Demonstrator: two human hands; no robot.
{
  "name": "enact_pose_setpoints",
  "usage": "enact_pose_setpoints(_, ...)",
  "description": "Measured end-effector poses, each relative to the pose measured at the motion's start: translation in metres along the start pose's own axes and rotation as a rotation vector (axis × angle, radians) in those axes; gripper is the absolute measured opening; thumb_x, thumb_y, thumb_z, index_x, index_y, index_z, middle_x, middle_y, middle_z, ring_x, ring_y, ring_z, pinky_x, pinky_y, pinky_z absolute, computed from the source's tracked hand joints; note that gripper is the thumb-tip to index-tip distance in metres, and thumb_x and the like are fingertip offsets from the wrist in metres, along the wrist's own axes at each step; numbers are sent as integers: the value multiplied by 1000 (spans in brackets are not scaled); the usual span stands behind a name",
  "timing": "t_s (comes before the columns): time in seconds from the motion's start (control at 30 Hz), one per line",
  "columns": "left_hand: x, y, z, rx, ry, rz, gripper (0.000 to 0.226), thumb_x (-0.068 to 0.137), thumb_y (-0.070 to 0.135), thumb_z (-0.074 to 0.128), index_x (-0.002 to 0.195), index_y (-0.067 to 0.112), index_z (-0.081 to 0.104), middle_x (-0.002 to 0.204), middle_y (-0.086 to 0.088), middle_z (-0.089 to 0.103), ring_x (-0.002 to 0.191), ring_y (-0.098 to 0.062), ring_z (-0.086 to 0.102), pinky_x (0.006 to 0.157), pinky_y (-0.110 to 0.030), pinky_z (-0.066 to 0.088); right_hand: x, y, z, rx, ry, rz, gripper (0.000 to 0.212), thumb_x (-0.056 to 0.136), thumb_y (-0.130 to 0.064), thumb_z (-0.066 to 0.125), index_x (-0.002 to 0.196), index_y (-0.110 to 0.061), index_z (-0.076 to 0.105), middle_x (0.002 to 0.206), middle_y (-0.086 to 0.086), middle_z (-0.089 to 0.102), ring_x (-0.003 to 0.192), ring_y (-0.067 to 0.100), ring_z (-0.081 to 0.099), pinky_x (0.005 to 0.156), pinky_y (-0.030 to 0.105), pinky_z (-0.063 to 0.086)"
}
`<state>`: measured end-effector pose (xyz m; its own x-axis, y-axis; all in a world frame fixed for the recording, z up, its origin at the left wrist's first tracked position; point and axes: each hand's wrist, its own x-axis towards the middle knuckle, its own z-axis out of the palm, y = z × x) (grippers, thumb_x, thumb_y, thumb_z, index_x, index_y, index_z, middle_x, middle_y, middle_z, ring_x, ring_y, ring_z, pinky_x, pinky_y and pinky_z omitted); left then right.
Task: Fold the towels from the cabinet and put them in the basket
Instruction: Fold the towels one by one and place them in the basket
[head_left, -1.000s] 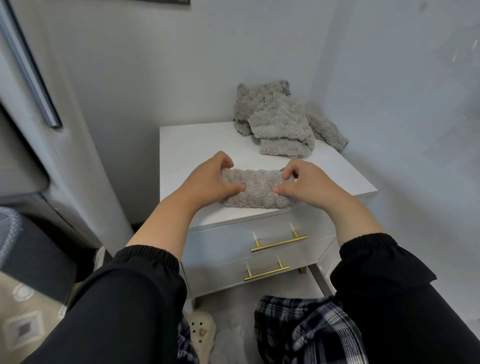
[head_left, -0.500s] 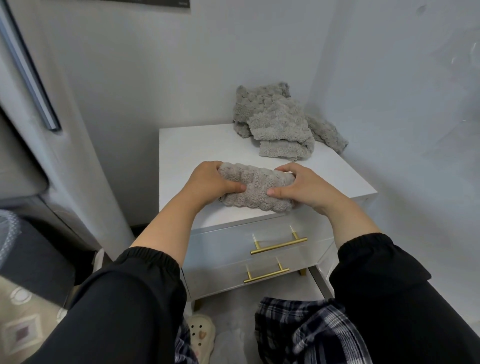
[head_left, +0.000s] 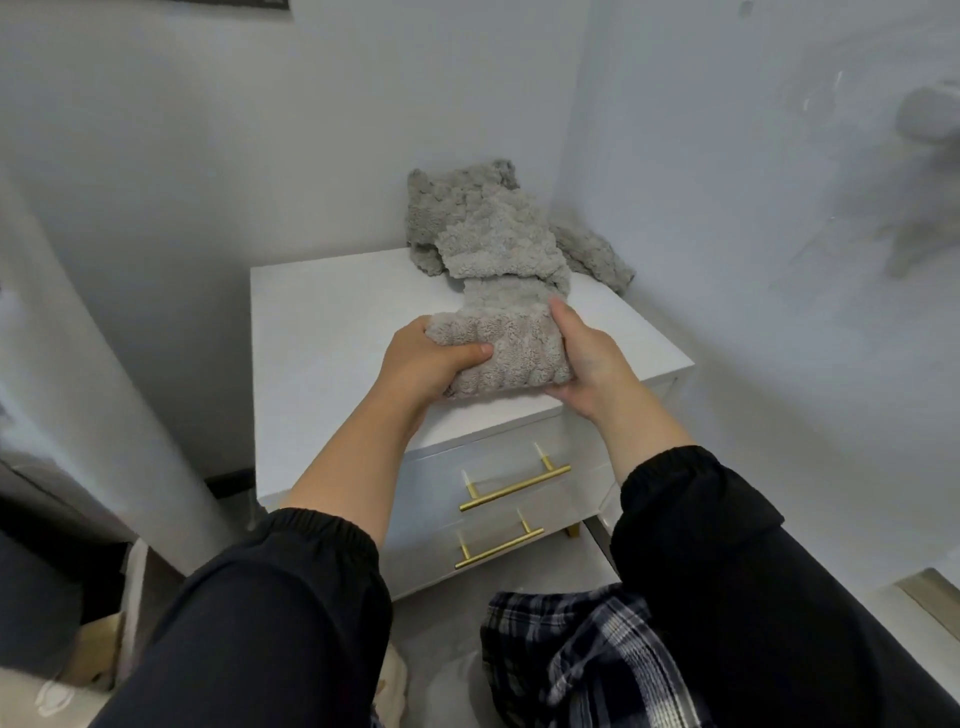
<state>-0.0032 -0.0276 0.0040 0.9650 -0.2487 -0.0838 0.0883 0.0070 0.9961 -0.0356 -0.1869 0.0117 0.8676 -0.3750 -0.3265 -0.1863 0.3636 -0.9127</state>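
White walls meet in a corner behind a white cabinet (head_left: 332, 332) with two brass-handled drawers (head_left: 514, 488). Seen from the head camera, a person's left hand (head_left: 421, 364) and right hand (head_left: 592, 364) hold a folded grey towel (head_left: 506, 358) from either side, fingers closed around it, above the cabinet's front edge. Unfolded grey towels (head_left: 493, 234) lie heaped at the back corner.

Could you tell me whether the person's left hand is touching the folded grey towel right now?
Touching. The head view shows the left hand wrapped round the folded towel's left end, thumb pressed into its front.
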Motion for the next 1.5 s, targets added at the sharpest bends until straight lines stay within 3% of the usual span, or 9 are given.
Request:
enact_pose_setpoints(0.13, -5, 6, 37, -12, -37, 27, 30, 75, 4, 76, 96, 20, 63, 96, -1, 70, 85, -15, 68, 71, -30, 57, -7, -6, -24, -274, 363, -242, 56, 81, -47, 66, 87, 9, 65, 81, 19, 68, 83, 36, 67, 79, 47, 56)
enact_pose_setpoints(0.23, -14, 4, 76, -71, -122, 6, 26, 76, 2, 74, 93, 20, 66, 95, -3, 72, 85, -18, 70, 70, -30, 58, -29, -14, -58, -327, 514, -354, 47, 85, -39, 63, 56, -6, 47, 57, 6, 43, 59, 24, 49, 57, 30, 39)
enact_pose_setpoints(0.7, -118, -42, 264, 39, -616, -379, 27, 77, -4, 71, 101, 9, 68, 93, -7, 73, 85, -23, 70, 74, -35, 58, -188, 10, -245, -662, 882, -687, 45, 90, -29, 63, 56, -21, 33, 49, -10, 30, 45, 5, 34, 45, 16, 24)
enact_pose_setpoints(0.83, -153, -79, 295, -50, -648, -611, 23, 83, 1, 67, 106, 6, 66, 98, -8, 71, 81, -20, 69, 61, -28, 58, -193, 31, -296, -471, 951, -520, 46, 86, -30, 66, 59, 4, 49, 54, 4, 42, 49, 8, 37, 45, 24, 26)
enact_pose_setpoints(0.93, -174, -108, 315, -59, -701, -730, 18, 85, 11, 68, 104, 12, 65, 96, -4, 70, 82, -18, 67, 54, -25, 54, -195, 48, -335, -280, 950, -289, 41, 85, -34, 67, 59, -8, 49, 59, 7, 42, 53, 15, 41, 47, 24, 29)
enact_pose_setpoints(1.1, -172, -144, 339, 134, -793, -681, 54, 69, 20, 84, 118, 12, 62, 110, -5, 70, 100, -22, 66, 81, -37, 57, -192, 77, -391, -64, 904, 45, 37, 83, -37, 71, 91, -1, 64, 86, 5, 64, 75, 17, 63, 58, 23, 52)
enact_pose_setpoints(1.27, -161, -177, 346, 284, -900, -702, 34, 77, 8, 77, 107, 10, 63, 103, -6, 70, 95, -21, 67, 77, -35, 57, -179, 104, -420, 186, 808, 128, 43, 83, -39, 71, 108, -4, 63, 95, 8, 70, 84, 19, 69, 73, 34, 58)
enact_pose_setpoints(1.4, -159, -210, 345, 268, -828, -698, 28, 75, 9, 78, 100, 15, 67, 104, -6, 71, 98, -23, 67, 91, -43, 54, -176, 143, -421, 878, 558, 82, 62, 79, -43, 65, 128, -7, 56, 129, 19, 59, 121, 31, 56, 109, 47, 36)
enact_pose_setpoints(1.5, -160, -232, 343, 252, -748, -718, 31, 77, 5, 76, 104, 13, 66, 104, -6, 70, 96, -23, 66, 87, -41, 55, -170, 178, -414, 970, 435, 86, 65, 82, -45, 58, 135, -8, 50, 136, 18, 53, 129, 31, 47, 112, 47, 30)
